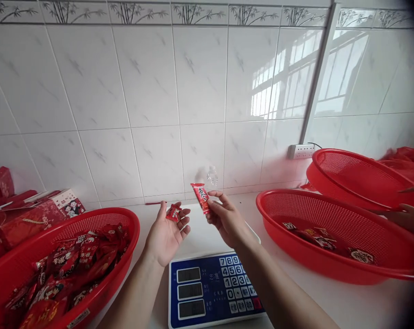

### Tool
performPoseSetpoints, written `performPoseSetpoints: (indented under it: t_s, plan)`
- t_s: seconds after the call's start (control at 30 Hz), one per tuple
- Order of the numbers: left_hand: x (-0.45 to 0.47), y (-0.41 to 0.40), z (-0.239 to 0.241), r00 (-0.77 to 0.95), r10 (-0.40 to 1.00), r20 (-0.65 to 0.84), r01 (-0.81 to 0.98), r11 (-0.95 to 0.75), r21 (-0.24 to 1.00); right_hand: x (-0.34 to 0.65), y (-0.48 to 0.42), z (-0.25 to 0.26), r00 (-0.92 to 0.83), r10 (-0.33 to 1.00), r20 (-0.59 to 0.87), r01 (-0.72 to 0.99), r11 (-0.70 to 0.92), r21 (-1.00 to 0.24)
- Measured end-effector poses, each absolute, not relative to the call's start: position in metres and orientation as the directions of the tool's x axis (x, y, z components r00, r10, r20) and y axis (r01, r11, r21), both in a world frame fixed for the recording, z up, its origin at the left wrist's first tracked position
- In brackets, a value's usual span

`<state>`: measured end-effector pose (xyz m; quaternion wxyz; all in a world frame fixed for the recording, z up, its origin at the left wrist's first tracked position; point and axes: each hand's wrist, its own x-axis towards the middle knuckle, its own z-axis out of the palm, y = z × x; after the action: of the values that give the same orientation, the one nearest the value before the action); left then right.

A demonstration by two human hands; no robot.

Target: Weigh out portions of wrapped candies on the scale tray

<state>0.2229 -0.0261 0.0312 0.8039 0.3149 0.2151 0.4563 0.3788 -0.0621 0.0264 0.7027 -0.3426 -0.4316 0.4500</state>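
Observation:
My left hand (pixel 167 233) is palm up over the scale, fingers loosely curled around a small red wrapped candy (pixel 173 213). To its right, my right hand (pixel 228 219) pinches a longer red snack packet (pixel 201 198) with white lettering between thumb and fingers, tilted and raised. Both hands are above the white pan of a digital scale (pixel 213 285), whose blue panel has number keys and dark displays. My right forearm covers part of the keypad.
A red plastic basket (pixel 133 233) of wrapped snacks stands left, with red gift boxes (pixel 31 219) behind. At right sit a basket (pixel 271 219) with several packets and another basket (pixel 351 169). Another person's hand (pixel 407 217) is there. A clear bottle (pixel 212 176) and power strip (pixel 301 151) are near the wall.

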Motion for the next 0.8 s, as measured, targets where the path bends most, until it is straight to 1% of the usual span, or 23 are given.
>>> performPoseSetpoints:
  t_s: [0.03,0.07,0.1,0.13,0.17,0.2,0.27,0.3,0.33,0.43,0.5,0.53,0.57,0.6,0.67,0.7,0.73,0.8]
  plan:
    - [0.222,-0.023,0.031,0.489,0.868,-0.086,-0.596,0.405,0.694,0.388,-0.061,0.025,0.237,0.933,0.270,-0.333,0.339,-0.880]
    - [0.221,-0.021,0.030,0.479,0.873,-0.091,-0.592,0.398,0.701,0.397,-0.059,0.024,0.240,0.938,0.248,-0.294,0.314,-0.903]
    - [0.221,-0.019,0.028,0.458,0.885,-0.084,-0.587,0.373,0.719,0.406,-0.057,0.022,0.237,0.942,0.236,-0.220,0.289,-0.932]
    - [0.222,-0.018,0.026,0.432,0.899,-0.074,-0.578,0.339,0.742,0.413,-0.054,0.019,0.232,0.944,0.236,-0.109,0.267,-0.958]
    - [0.223,-0.017,0.023,0.407,0.911,-0.064,-0.563,0.306,0.768,0.419,-0.051,0.016,0.232,0.939,0.252,0.046,0.249,-0.968]
    - [0.224,-0.016,0.021,0.391,0.919,-0.051,-0.543,0.275,0.793,0.423,-0.048,0.012,0.230,0.933,0.277,0.219,0.228,-0.949]
    - [0.226,-0.016,0.016,0.391,0.920,-0.015,-0.497,0.225,0.838,0.428,-0.041,0.001,0.217,0.920,0.326,0.505,0.180,-0.844]
    - [0.226,-0.015,0.013,0.401,0.916,0.010,-0.477,0.199,0.856,0.429,-0.038,-0.004,0.208,0.918,0.337,0.594,0.155,-0.789]
    - [0.226,-0.015,0.011,0.410,0.911,0.040,-0.459,0.168,0.872,0.429,-0.037,-0.008,0.198,0.920,0.339,0.647,0.137,-0.750]
    - [0.227,-0.015,0.008,0.361,0.923,0.134,-0.381,0.015,0.925,0.424,-0.038,-0.013,0.166,0.922,0.350,0.716,0.131,-0.685]
    - [0.228,-0.016,0.007,0.320,0.925,0.206,-0.257,-0.124,0.958,0.418,-0.044,-0.008,0.158,0.917,0.366,0.749,0.131,-0.650]
    - [0.229,-0.018,0.007,0.312,0.918,0.244,-0.187,-0.192,0.963,0.415,-0.047,-0.004,0.141,0.923,0.359,0.733,0.146,-0.664]
    - [0.230,-0.019,0.006,0.317,0.906,0.280,-0.127,-0.252,0.959,0.410,-0.051,0.000,0.102,0.934,0.341,0.686,0.182,-0.704]
    - [0.231,-0.020,0.006,0.333,0.891,0.310,-0.085,-0.299,0.951,0.406,-0.054,0.004,0.041,0.947,0.319,0.603,0.232,-0.763]
    - [0.235,-0.022,0.004,0.367,0.864,0.344,-0.054,-0.350,0.935,0.397,-0.058,0.010,-0.106,0.947,0.304,0.386,0.321,-0.865]
    - [0.236,-0.022,0.003,0.383,0.854,0.351,-0.050,-0.361,0.931,0.393,-0.059,0.011,-0.154,0.937,0.313,0.310,0.347,-0.885]
    - [0.237,-0.022,0.002,0.399,0.847,0.352,-0.044,-0.365,0.930,0.390,-0.060,0.011,-0.172,0.932,0.321,0.274,0.358,-0.893]
    - [0.237,-0.020,-0.001,0.432,0.836,0.337,-0.024,-0.364,0.931,0.388,-0.059,0.008,-0.135,0.940,0.314,0.308,0.341,-0.888]
